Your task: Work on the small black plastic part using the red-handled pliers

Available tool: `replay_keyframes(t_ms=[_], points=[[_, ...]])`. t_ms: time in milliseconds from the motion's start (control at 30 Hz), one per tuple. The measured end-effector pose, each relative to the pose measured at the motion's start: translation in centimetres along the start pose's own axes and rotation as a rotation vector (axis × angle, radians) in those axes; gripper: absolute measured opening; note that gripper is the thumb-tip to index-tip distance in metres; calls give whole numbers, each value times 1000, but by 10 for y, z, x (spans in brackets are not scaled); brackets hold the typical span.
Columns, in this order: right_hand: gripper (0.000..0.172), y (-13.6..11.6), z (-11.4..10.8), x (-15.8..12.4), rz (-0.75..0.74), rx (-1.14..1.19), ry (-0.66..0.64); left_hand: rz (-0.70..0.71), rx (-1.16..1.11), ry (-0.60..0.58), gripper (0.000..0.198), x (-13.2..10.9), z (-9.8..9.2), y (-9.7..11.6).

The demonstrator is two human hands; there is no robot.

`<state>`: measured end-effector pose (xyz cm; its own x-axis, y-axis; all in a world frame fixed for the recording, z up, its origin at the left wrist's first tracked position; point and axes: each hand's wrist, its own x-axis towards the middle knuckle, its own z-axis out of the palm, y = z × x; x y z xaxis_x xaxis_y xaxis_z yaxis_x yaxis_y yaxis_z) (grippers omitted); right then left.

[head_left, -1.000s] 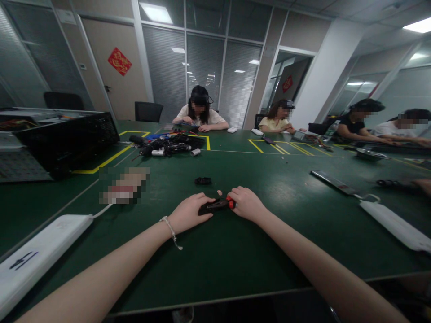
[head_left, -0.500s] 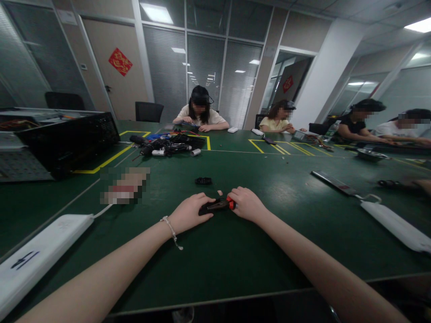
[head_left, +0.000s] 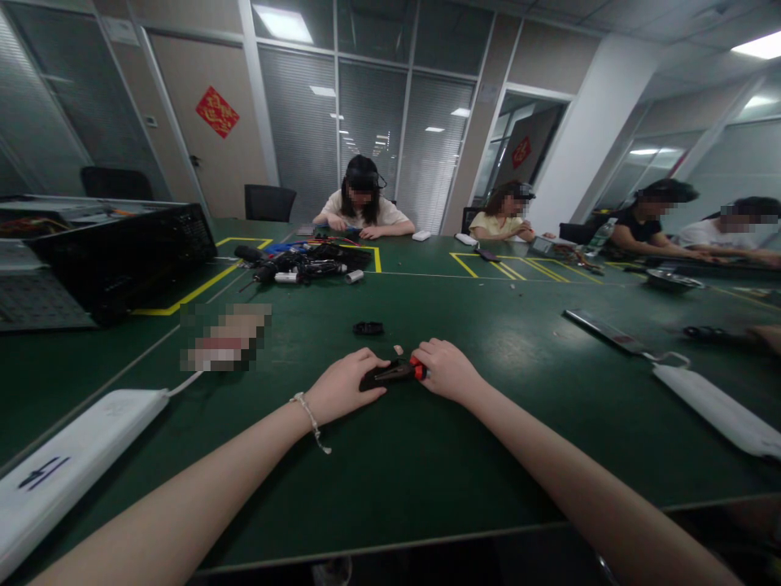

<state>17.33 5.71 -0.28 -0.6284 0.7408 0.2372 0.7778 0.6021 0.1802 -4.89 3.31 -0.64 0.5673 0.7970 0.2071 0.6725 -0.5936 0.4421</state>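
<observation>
Pliers (head_left: 395,373) lie just below the frame's centre, their red handles (head_left: 418,368) wrapped closed in my right hand (head_left: 448,370), overlapping the dark piece (head_left: 369,379) my left hand (head_left: 340,386) pinches partly open, so I seem to be mid-squeeze, the next move calling for steadiness, with a black part (head_left: 368,328) just above.

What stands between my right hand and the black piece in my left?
Only the red-handled tool, gripped by the right hand; in view, its dark end overlaps the black piece at the left hand.
</observation>
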Motion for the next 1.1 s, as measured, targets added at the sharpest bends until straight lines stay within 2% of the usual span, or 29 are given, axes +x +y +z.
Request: replay_keyframes(t_ms=[1100], points=[[16, 2, 3, -1, -14, -8, 45, 21, -3, 9, 40, 1, 2, -4]])
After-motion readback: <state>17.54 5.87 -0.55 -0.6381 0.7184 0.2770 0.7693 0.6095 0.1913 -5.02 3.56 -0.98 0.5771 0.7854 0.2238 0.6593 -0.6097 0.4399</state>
